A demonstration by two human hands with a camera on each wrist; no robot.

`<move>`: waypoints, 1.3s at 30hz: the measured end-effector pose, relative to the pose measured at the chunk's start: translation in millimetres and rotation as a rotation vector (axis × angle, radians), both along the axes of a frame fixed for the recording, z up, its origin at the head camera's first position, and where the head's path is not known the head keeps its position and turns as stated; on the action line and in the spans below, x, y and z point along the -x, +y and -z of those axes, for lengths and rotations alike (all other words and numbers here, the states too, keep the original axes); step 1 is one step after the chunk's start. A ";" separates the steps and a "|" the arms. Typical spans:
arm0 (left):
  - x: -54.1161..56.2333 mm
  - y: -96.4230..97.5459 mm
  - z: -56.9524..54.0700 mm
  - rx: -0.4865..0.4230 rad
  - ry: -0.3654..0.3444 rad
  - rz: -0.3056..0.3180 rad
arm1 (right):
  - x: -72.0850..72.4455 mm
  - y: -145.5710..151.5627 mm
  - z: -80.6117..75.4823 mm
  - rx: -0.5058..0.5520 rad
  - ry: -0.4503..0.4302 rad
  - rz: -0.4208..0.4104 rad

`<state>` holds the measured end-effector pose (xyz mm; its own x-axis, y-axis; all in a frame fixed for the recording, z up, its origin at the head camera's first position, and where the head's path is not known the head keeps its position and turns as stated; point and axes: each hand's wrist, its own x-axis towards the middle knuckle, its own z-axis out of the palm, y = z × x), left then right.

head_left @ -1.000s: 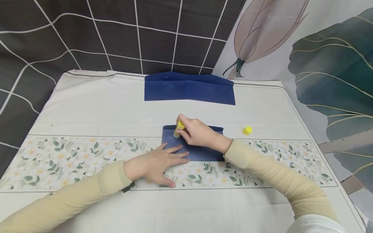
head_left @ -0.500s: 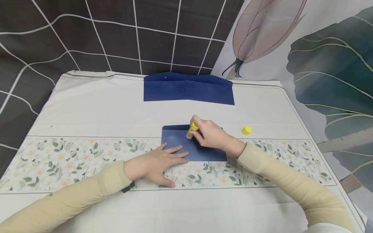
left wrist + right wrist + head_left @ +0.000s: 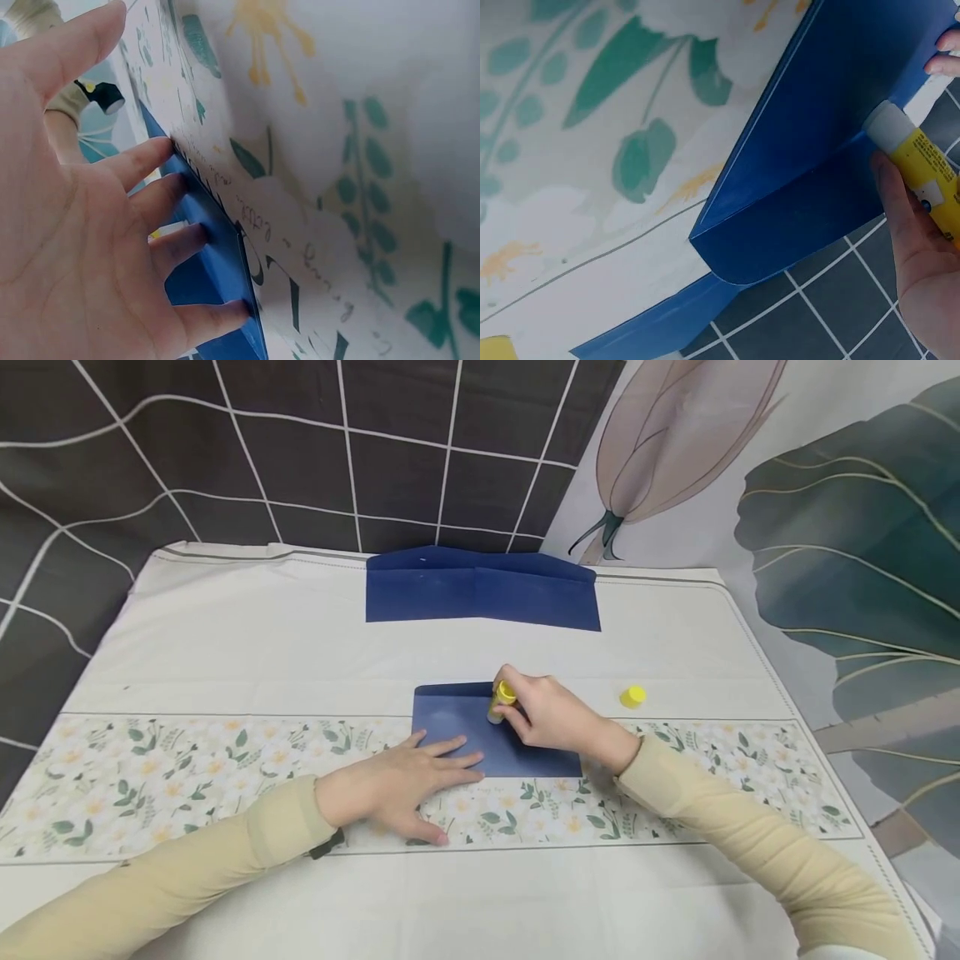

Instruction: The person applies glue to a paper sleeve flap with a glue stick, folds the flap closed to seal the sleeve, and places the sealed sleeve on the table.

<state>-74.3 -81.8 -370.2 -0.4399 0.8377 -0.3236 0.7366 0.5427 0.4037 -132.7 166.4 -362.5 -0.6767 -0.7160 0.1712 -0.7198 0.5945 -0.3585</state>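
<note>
A dark blue envelope (image 3: 457, 714) lies on the floral strip of the tablecloth, its flap edge at the far side. My left hand (image 3: 408, 781) rests spread on its left part; in the left wrist view the fingertips (image 3: 236, 311) press on the blue paper near its edge. With my right hand (image 3: 551, 714) I grip a yellow glue stick (image 3: 502, 697), tip down on the envelope. In the right wrist view the white end of the glue stick (image 3: 922, 169) meets the blue paper beside the fold of the flap. The yellow cap (image 3: 633, 696) lies apart to the right.
Two more blue envelopes (image 3: 423, 593) lie side by side along the table's far edge, flaps away from me. Behind the table hangs a dark cloth (image 3: 300, 468) with white grid lines. A curtain with plant prints (image 3: 840, 568) borders the right side.
My right hand has slid the glue stick rightward along the envelope, mostly in the first half second. My left hand stays in place on the paper.
</note>
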 end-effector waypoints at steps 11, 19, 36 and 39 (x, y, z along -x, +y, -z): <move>-0.3 -0.4 -2.5 -0.011 -0.007 -0.004 | -4.6 -11.2 2.2 0.017 0.029 -0.020; -0.9 1.3 -2.0 -0.021 -0.007 0.000 | -8.7 -4.2 0.9 -0.011 0.033 -0.007; 3.6 4.6 -6.3 0.015 0.022 0.004 | -13.5 23.5 1.3 0.046 -0.062 0.069; 4.7 4.1 -6.2 0.031 0.030 0.007 | -15.0 25.9 0.9 0.061 -0.064 0.106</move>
